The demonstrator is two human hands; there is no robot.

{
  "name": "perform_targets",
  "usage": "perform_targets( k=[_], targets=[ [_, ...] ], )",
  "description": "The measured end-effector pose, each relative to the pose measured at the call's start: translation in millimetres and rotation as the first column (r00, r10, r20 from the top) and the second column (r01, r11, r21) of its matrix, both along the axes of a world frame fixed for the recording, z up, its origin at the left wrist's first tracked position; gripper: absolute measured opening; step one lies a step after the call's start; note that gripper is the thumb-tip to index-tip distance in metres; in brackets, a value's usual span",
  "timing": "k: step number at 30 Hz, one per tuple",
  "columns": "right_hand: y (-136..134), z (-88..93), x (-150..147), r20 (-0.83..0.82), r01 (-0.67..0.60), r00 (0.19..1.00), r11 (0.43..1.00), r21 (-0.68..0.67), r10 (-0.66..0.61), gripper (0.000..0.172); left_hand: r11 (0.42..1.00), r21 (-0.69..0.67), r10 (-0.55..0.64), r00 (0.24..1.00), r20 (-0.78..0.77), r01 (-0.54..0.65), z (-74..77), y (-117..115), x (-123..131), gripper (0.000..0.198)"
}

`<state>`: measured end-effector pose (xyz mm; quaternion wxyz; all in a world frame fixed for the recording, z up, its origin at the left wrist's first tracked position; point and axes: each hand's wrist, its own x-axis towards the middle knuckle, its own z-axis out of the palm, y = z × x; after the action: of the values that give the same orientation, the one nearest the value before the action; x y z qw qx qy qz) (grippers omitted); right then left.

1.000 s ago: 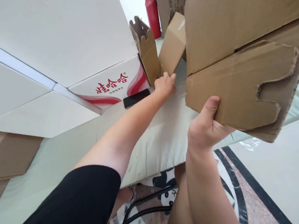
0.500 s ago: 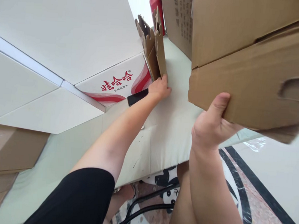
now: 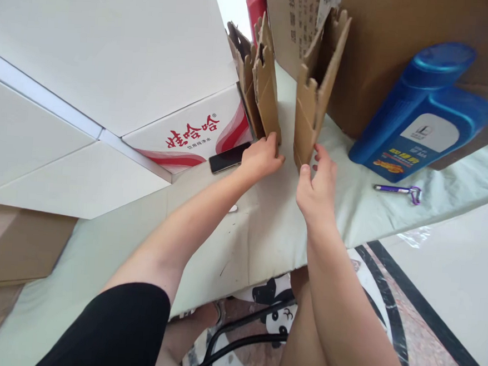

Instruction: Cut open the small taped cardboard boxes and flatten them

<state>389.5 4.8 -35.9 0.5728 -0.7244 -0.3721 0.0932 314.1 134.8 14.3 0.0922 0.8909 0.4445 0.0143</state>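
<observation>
My left hand (image 3: 262, 161) is closed round the lower end of a folded piece of notched brown cardboard (image 3: 269, 90), which stands on edge on the pale cloth. Another folded cardboard piece (image 3: 244, 66) stands just left of it, close to a white printed box (image 3: 188, 140). In my right hand (image 3: 319, 188) is a separate folded cardboard piece (image 3: 309, 112), upright, pinched near its bottom between thumb and fingers. A gap of bare cloth lies between the two hands. By my left wrist lies a black phone (image 3: 228, 158).
A blue bottle (image 3: 424, 115) leans against a large brown carton (image 3: 376, 25) at right, with a purple pen-like object (image 3: 394, 189) before it. Behind the cardboard stands a red bottle (image 3: 255, 5). White boxes fill the left; another carton (image 3: 22, 240) sits lower left. The cloth-covered table (image 3: 278, 230) ends near my legs.
My right hand has swung the large cardboard piece from the right towards the middle and turned it upright. The blue bottle and purple object have come into view. My left hand stays by its cardboard.
</observation>
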Motion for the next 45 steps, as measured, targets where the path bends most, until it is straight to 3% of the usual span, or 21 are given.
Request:
perform_targets(
  k=[4,7,13,21,26,35,38,45],
  targets=[
    [6.1,-14.7,-2.2,0.006,-0.029,1.0,0.998,-0.056,0.03,0.056,0.997,-0.062,-0.046,0.998,-0.031,0.044,4.4,-19.1,-4.1,0.054],
    [5.8,-16.4,-3.6,-0.027,-0.026,0.999,0.996,-0.083,0.024,0.057,0.985,-0.168,-0.035,0.999,-0.023,0.031,5.3,-21.2,-1.8,0.062],
    [6.2,-15.3,-4.1,-0.068,-0.061,0.996,0.997,-0.048,0.058,0.053,0.959,-0.254,0.163,0.977,0.139,-0.124,8.3,-13.7,17.2,0.071],
    [5.1,-4.8,-4.8,-0.178,-0.083,0.982,0.994,-0.068,0.07,0.049,0.985,-0.053,0.169,0.977,0.133,-0.164,6.0,7.5,46.2,0.062],
    [5.1,2.8,-7.3,-0.254,-0.097,0.963,0.995,-0.037,0.085,0.041,0.953,0.058,0.285,0.942,0.176,-0.299,-1.3,35.6,44.8,0.051],
    [6.9,11.6,-10.6,-0.372,-0.102,0.923,0.995,0.02,0.103,0.028,0.851,0.033,0.493,0.819,0.294,-0.525,-17.7,54.8,58.9,0.047],
    [6.6,12.8,-9.1,-0.392,-0.104,0.914,0.994,0.027,0.106,0.027,0.845,0.006,0.508,0.806,0.304,-0.534,-16.4,58.9,68.1,0.048],
    [5.5,17.0,-11.5,-0.428,-0.12,0.897,0.993,0.008,0.112,0.028,0.889,0.001,0.444,0.864,0.237,-0.457,-5.5,72.7,68.8,0.046]
  ],
)
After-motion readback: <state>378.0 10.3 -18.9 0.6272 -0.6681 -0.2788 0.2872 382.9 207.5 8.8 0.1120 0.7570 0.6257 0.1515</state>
